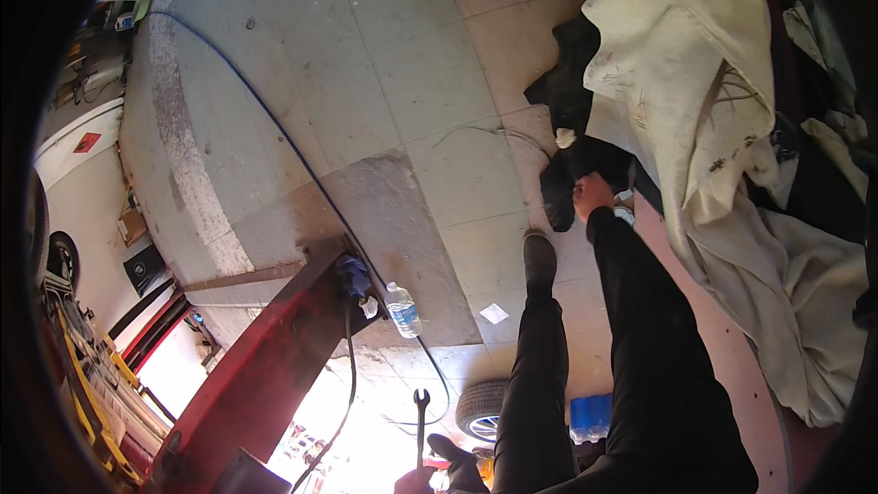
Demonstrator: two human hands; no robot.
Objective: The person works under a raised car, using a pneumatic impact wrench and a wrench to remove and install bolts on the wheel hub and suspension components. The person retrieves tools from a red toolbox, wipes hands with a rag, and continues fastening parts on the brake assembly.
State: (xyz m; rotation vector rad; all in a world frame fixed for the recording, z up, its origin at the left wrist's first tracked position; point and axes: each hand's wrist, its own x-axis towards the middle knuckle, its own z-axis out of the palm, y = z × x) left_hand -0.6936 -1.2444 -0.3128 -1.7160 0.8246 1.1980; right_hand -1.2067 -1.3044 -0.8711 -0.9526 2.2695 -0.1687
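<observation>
At the lower edge, my left hand (414, 480) is closed around the handle of an open-ended wrench (421, 407), its jaw pointing up. My right hand (593, 197) reaches out in a dark sleeve toward the car side. It is against the edge of a black, ragged-edged piece (578, 82) that lies beside a cream cloth cover (681, 73). Its fingers are too small and shadowed to make out. A small pale lump (565, 137) sits on the black piece, just beyond that hand.
A red lift post (251, 357) stands at left, with a dark hose (283, 133) running over the tiled floor. Near the post are a water bottle (403, 311) and a blue crumpled cloth (352, 276). A wheel (482, 407) lies by my legs. A pinkish panel (700, 311) borders my right arm.
</observation>
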